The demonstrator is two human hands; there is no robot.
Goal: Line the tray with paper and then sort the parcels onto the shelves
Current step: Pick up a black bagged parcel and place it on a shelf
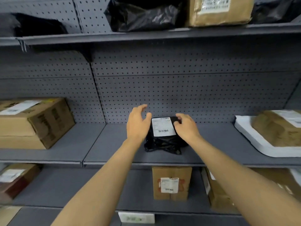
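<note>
A black plastic parcel with a white shipping label lies on the middle grey shelf, near its back wall. My left hand hovers just left of the parcel, fingers relaxed and spread, holding nothing. On the parcel's right, my right hand has its fingertips at the top right corner; whether they pinch the plastic is unclear. No tray or paper shows in this view.
Stacked cardboard boxes sit at the left of the same shelf. At its right, a brown parcel lies on a white bag. The shelf below carries a labelled box and other boxes; black bags and a carton lie above.
</note>
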